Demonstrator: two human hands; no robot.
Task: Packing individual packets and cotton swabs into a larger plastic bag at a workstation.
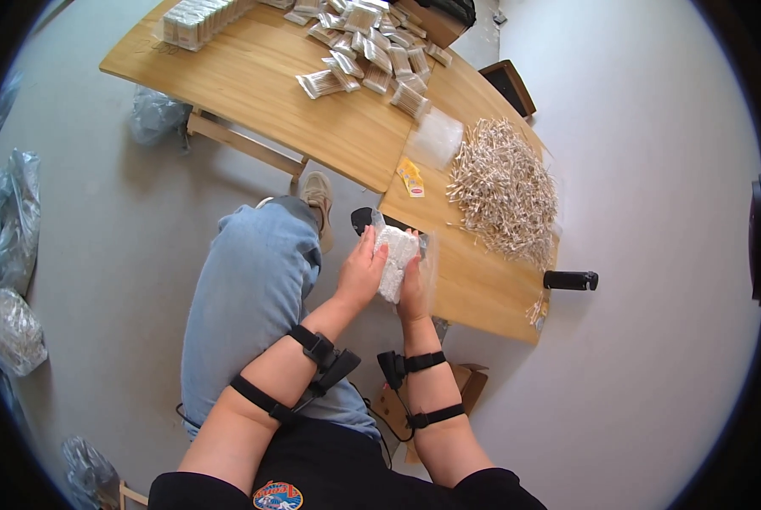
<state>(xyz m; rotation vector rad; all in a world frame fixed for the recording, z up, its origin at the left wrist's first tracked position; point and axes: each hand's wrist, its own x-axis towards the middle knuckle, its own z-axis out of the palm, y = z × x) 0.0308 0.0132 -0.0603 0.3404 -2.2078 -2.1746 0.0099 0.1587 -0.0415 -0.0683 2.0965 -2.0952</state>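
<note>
A bundle of cotton swabs [394, 259] sits between my two hands, its white cotton tips facing up. My left hand [362, 270] presses on the bundle's left side, fingers wrapped along it. On the opposite side my right hand [413, 289] holds it, thumb on the near right edge. Clear plastic film [432, 263] shows beside the right hand, and more stands up at the bundle's far left corner. The bundle is held above the near edge of the wooden table [474, 293]. Some of my fingers are hidden behind it.
A large heap of loose cotton swabs [504, 191] lies on the table's right part. Near it are flat clear bags [438, 138] and yellow labels [411, 177]. Filled swab packs [372, 42] are piled farther off. A black cylindrical object [571, 280] juts past the right edge.
</note>
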